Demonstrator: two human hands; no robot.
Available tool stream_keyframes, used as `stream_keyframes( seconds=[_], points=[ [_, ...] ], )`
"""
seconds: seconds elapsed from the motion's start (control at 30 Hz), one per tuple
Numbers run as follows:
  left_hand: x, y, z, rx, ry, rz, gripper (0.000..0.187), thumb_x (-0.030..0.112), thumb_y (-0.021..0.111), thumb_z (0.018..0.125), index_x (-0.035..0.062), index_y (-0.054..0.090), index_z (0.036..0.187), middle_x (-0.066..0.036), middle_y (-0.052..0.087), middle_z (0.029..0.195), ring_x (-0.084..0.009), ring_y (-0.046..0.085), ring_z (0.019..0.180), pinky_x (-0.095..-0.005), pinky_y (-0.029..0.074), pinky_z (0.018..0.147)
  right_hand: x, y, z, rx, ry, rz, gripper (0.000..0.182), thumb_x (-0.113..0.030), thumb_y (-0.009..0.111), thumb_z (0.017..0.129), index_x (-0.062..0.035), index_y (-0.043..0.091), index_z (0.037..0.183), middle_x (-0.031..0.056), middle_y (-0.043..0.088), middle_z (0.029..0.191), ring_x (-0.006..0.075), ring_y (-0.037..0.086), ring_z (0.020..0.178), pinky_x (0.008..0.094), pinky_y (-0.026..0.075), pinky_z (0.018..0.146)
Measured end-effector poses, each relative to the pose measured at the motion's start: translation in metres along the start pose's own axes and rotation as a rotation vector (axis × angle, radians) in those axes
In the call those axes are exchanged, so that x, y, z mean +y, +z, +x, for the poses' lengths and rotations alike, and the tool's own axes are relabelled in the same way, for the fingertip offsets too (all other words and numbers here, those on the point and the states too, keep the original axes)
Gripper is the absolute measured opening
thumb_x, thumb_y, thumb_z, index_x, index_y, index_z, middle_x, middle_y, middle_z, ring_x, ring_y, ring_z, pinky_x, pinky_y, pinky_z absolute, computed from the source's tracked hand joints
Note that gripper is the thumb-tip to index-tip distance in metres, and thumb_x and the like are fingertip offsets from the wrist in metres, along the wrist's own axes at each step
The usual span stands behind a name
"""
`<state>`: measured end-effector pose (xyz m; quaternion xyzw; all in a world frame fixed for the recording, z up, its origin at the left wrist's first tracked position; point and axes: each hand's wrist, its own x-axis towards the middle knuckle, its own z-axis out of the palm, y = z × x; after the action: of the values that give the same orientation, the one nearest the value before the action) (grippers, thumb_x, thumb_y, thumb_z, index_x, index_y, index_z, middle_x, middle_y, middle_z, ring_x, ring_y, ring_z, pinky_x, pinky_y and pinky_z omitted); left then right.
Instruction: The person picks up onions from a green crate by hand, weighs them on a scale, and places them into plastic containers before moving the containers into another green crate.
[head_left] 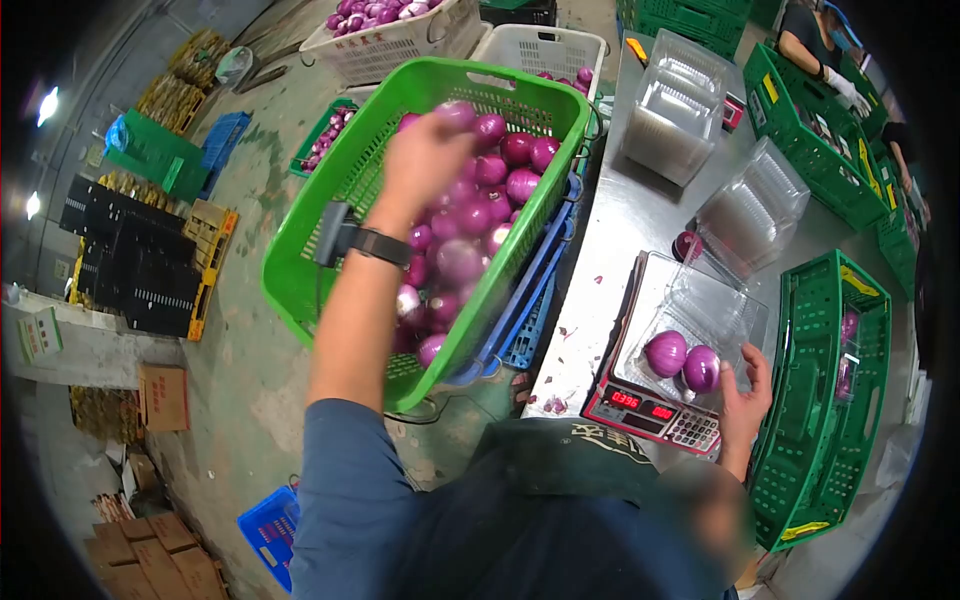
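My left hand [425,160], blurred, reaches into a green crate [350,180] of red onions [490,170]. Its fingers look closed around one onion [456,116] near the crate's far end. Another onion [460,261] among the pile is smeared by motion. On the right, my right hand [745,400] rests beside a clear plastic box [715,305], fingers apart and the thumb by an onion [701,369]. A second onion [665,354] lies next to it in the box. Beneath is a digital scale [650,420] with a lit red display.
Stacked clear boxes [675,110] and another stack [755,205] stand on the metal table [600,270], near a loose onion [686,246]. Green crates [820,400] line the right side. A white crate of onions [390,45] stands beyond. A person [815,45] works at far right.
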<state>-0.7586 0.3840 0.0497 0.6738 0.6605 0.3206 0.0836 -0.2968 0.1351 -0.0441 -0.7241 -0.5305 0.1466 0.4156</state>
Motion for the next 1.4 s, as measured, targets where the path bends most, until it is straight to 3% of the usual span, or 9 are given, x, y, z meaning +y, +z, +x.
stream_keyframes(
  seconds=[0.2,0.27,0.33,0.43,0.63,0.77,0.97,1.13,1.4],
  points=[
    [-0.238,0.048,-0.005,-0.248,-0.396,0.296,0.051,0.041,0.082,0.072,0.0004,0.07,0.1,-0.025,0.072,0.101,-0.0428,0.068,0.099,-0.049,0.053,0.087,0.036,-0.013,-0.008,0.111,0.131,0.008,0.032,-0.009,0.074,0.089,0.0006,0.067,0.119,0.0079,0.067,0.117,0.0187,0.061,0.113,0.0344,0.046,0.1],
    [-0.214,0.054,-0.021,-0.33,-0.581,-0.082,0.049,0.023,0.086,0.076,-0.0017,0.068,0.113,-0.014,0.075,0.096,-0.0268,0.072,0.088,-0.0403,0.057,0.079,0.024,-0.016,-0.008,0.108,0.181,-0.021,0.031,-0.008,0.075,0.089,0.0009,0.067,0.117,0.0087,0.068,0.116,0.0195,0.063,0.109,0.0343,0.049,0.098],
    [-0.313,0.117,-0.025,-0.416,-0.491,-0.396,0.061,0.017,0.086,0.078,-0.0015,0.059,0.13,-0.011,0.073,0.11,-0.0215,0.071,0.091,-0.0377,0.058,0.082,-0.002,-0.016,-0.009,0.141,0.203,-0.062,0.03,-0.01,0.077,0.087,0.0004,0.069,0.114,0.0103,0.069,0.112,0.0204,0.066,0.104,0.0332,0.052,0.094],
    [-0.302,0.128,-0.03,-0.23,-0.361,0.144,0.092,0.05,0.089,0.067,-0.001,0.056,0.136,-0.022,0.065,0.129,-0.0387,0.062,0.12,-0.0458,0.048,0.103,-0.007,-0.02,-0.012,0.178,0.188,-0.115,0.029,-0.012,0.079,0.085,0.0007,0.069,0.11,0.0102,0.07,0.103,0.0189,0.066,0.096,0.0311,0.052,0.087],
    [-0.32,0.106,-0.025,-0.284,-0.716,-0.257,0.053,0.037,0.08,0.077,0.0036,0.063,0.114,-0.006,0.069,0.096,-0.019,0.065,0.089,-0.0373,0.053,0.081,-0.005,-0.013,-0.012,0.193,0.152,-0.085,0.029,-0.012,0.08,0.085,-0.0014,0.07,0.11,0.0092,0.07,0.1,0.0172,0.066,0.091,0.0296,0.052,0.083],
    [-0.192,0.02,-0.016,-0.362,-0.691,-0.837,0.031,0.033,0.066,0.091,0.0109,0.067,0.113,-0.001,0.069,0.102,-0.0155,0.065,0.093,-0.0322,0.052,0.079,-0.006,-0.004,-0.006,0.158,0.102,0.068,0.028,-0.011,0.08,0.084,-0.0022,0.07,0.109,0.0083,0.07,0.1,0.0158,0.065,0.086,0.028,0.053,0.079],
    [0.045,-0.011,-0.068,-0.526,-0.107,-0.854,0.057,0.028,0.072,0.086,0.0071,0.055,0.137,-0.008,0.063,0.123,-0.0184,0.064,0.103,-0.0332,0.052,0.094,-0.018,0.01,0.01,-0.001,-0.313,-0.146,0.034,-0.015,0.079,0.076,-0.003,0.069,0.106,0.0129,0.07,0.105,0.0289,0.065,0.099,0.0375,0.053,0.087],
    [0.152,0.047,-0.133,-0.602,0.041,-0.859,0.056,0.015,0.085,0.075,0.0061,0.057,0.122,-0.007,0.063,0.112,-0.0172,0.063,0.1,-0.0313,0.052,0.089,-0.021,0.001,-0.007,-0.3,-0.201,-0.54,0.067,-0.028,0.087,0.065,-0.0081,0.063,0.124,0.0104,0.064,0.123,0.0308,0.055,0.116,0.0461,0.041,0.09],
    [0.217,0.161,-0.191,-0.735,0.204,-0.67,0.057,0.028,0.085,0.078,0.004,0.06,0.123,-0.02,0.066,0.111,-0.0338,0.065,0.106,-0.0398,0.051,0.092,0.013,-0.005,-0.013,-0.275,-0.186,-0.053,0.055,-0.019,0.079,0.062,-0.0057,0.061,0.112,0.0147,0.065,0.109,0.0345,0.062,0.103,0.0458,0.045,0.092]
  ],
)
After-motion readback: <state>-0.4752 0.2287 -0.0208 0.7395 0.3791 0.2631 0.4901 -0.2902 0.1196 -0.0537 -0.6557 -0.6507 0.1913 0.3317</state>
